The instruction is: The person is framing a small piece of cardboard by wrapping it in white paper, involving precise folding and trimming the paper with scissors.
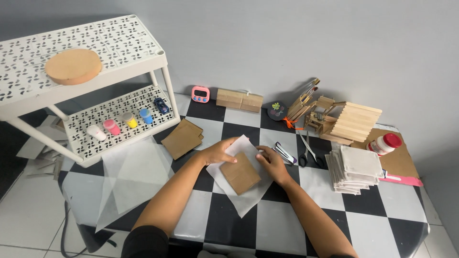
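Brown square board (240, 173) lying flat on white paper sheet (244, 196), itself spread on checkered table (282, 224) near centre. Left hand (217, 153) flat on sheet's far-left corner, fingers bent over paper edge; right hand (272, 165) pressing on board's far-right edge, fingertips partly hidden behind folded paper. Neither hand closed around anything; palms down, pressing only. Far portion of sheet apparently folded up over board, though fold line hard to make out beneath the fingers.

Forearms cut off at lower frame edge. Table's near right corner rounded and cut by frame.

Open room: bare squares in front of sheet and to its right. Left side taken by large translucent sheets (131, 179) overhanging table edge. Stack of brown boards (183, 138) just beyond left hand. Scissors (308, 153) and small striped item near right hand, apart from it. Pile of wrapped white squares (356, 169) further right, well apart. White rack (91, 71) at far left.

Board: plain, tan, matte, edges straight, tilted relative to table squares.
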